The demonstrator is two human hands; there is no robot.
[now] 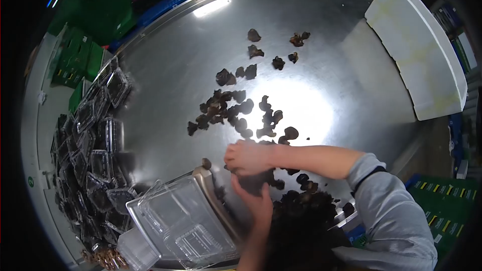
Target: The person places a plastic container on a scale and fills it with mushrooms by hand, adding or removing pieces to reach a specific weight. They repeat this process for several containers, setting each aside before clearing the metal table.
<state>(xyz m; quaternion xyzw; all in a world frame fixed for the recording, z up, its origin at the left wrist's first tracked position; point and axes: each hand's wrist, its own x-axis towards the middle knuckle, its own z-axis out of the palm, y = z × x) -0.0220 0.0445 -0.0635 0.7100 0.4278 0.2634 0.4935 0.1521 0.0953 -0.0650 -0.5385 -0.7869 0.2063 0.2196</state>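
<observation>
Gripping a dark clump of mushrooms between thumb and fingers, the left hand sat just below the right hand, whose curled fingers touched its top, though whether they pinched any, I cannot tell. The work seemed partway along: many clear boxes lay heaped well left of the fingers, while loose mushrooms dotted the table beyond them and a pile sat nearby on the right.

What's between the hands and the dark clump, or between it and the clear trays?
Nothing visible between the left hand or right hand and the dark clump; both touch it. Toward the clear trays, a beige edge lies between, apparently low.
</observation>
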